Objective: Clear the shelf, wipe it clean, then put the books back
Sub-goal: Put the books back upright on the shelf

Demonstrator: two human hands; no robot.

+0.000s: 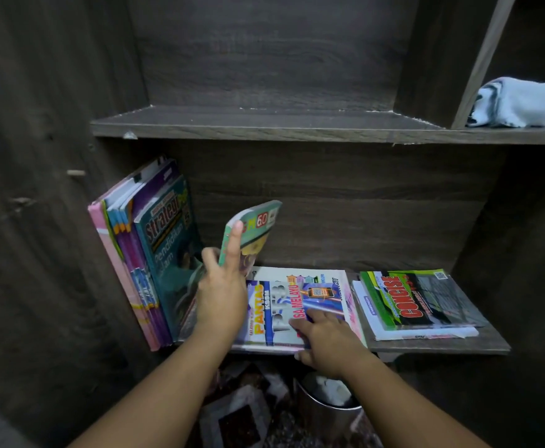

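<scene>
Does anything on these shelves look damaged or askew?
Yes. The upper shelf has a chipped front edge near its left end. Below, the standing books lean against the side wall, not upright.

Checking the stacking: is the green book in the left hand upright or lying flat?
Upright, leaning right: the left hand grips the green book on end, above the flat-lying Pantas book.

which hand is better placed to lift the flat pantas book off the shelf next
Right. The right hand has fingers on the cover of the PANTAS book, thumb at its front edge; the left hand is busy gripping the green book.
</scene>
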